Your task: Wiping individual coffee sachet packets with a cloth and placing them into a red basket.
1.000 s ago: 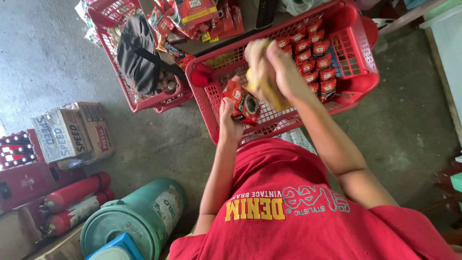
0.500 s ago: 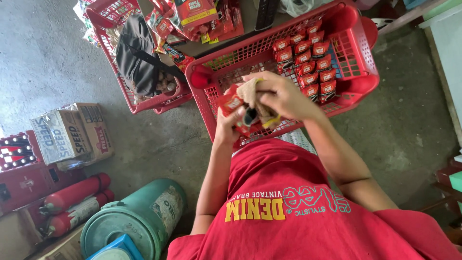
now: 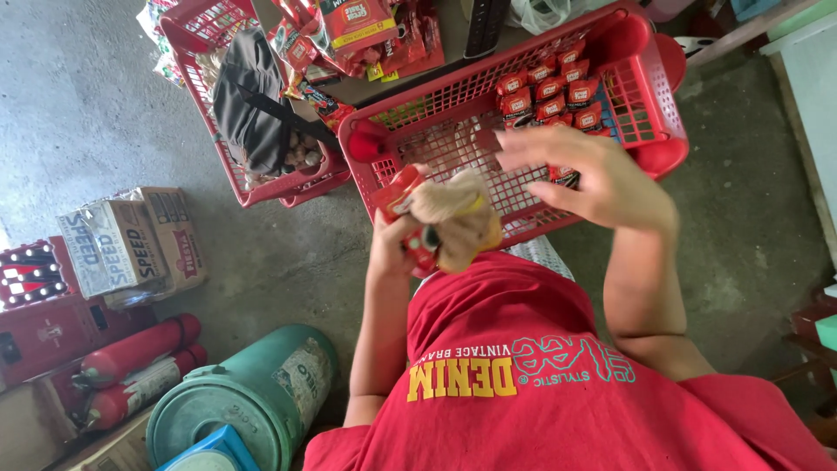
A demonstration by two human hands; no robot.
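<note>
Here the left hand has its grip closed around a small red packet and a wad of tan cloth, held just above the near rim of the red basket. Beside it, the right hand hovers spread and empty, over the basket, with more red packets just beyond its fingertips.

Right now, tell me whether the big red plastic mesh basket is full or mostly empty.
Mostly empty. The red plastic mesh basket shows bare grid floor; small red packets fill only its far part.
</note>
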